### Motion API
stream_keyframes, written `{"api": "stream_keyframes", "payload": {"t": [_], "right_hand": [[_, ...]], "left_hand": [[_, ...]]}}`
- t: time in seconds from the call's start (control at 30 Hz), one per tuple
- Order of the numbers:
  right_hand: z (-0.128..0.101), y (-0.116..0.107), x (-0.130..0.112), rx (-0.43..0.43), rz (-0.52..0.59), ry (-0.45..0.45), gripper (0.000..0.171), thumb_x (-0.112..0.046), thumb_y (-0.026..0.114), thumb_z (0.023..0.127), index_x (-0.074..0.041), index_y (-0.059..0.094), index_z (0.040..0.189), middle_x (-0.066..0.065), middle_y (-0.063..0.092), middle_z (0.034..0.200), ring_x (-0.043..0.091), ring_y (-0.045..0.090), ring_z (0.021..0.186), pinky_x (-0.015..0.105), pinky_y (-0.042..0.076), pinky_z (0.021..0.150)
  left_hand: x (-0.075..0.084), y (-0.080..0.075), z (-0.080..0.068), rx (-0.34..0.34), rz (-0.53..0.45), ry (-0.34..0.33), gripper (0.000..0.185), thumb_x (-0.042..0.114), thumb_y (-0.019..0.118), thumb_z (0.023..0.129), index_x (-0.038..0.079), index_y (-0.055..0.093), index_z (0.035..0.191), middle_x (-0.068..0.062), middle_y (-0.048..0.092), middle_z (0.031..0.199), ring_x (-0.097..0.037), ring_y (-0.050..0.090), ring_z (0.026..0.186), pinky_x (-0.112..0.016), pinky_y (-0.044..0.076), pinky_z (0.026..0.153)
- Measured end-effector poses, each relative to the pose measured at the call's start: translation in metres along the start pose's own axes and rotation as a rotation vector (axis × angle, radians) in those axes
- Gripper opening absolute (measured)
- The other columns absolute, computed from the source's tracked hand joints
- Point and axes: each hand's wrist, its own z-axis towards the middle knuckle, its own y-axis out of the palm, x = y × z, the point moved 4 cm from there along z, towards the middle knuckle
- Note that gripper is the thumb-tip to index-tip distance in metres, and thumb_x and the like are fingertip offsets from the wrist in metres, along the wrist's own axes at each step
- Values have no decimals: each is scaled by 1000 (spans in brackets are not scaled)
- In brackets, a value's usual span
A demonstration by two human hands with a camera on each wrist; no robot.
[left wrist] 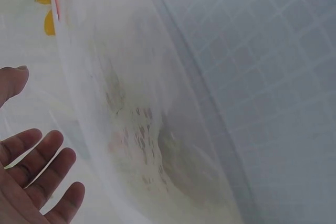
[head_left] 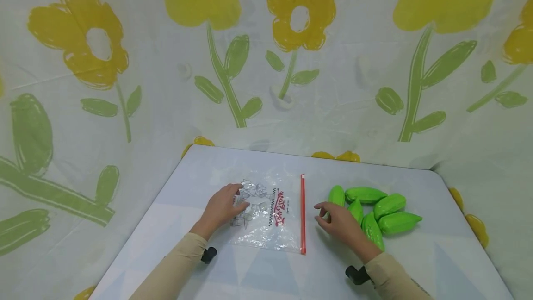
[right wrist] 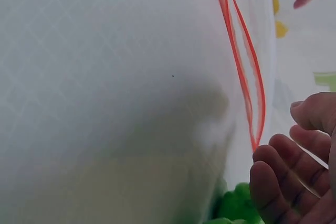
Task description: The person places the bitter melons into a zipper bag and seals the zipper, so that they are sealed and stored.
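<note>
Head view: the clear zip bag (head_left: 270, 214) lay flat mid-table, red zip strip (head_left: 302, 214) running near-to-far, facing the green toy vegetables (head_left: 376, 212). Left hand (head_left: 222, 207) rested on it, fingers spread. Right hand (head_left: 339, 221) hovered beside the strip, fingers loosely apart.
Left wrist: fingers (left wrist: 39, 174) apart.
Right wrist: strip (right wrist: 244, 72) gaped slightly.

a pale grey-white tabletop (head_left: 416, 253) with rounded corners stands before a white plastic backdrop sheet (head_left: 358, 105) printed with big yellow flowers and green stems.

Head view from above, facing forward and down over the whole table (head_left: 416, 253), 2 wrist views very near its surface, all 3 sharing the plastic bag (head_left: 270, 216) with its red strip (right wrist: 244, 72)
</note>
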Motion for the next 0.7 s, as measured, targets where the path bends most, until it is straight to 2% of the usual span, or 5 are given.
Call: {"api": "stream_keyframes", "payload": {"t": [0.4, 0.7], "right_hand": [[4, 16, -7, -38, 2, 39, 42, -30, 71, 82, -18, 62, 120, -9, 60, 87, 6, 48, 65, 19, 44, 51], [11, 21, -11, -52, -18, 65, 46, -29, 72, 81, -16, 59, 123, -6, 61, 92, 8, 51, 72, 20, 46, 58]], "left_hand": [[1, 1, -2, -15, 4, -16, 62, 47, 67, 80, 10, 52, 128, -3, 62, 104, -18, 58, 91, -37, 50, 78], [4, 3, -1, -27, -10, -18, 63, 47, 67, 79, 11, 52, 128, -2, 62, 106, -19, 58, 96, -37, 50, 84]]}}
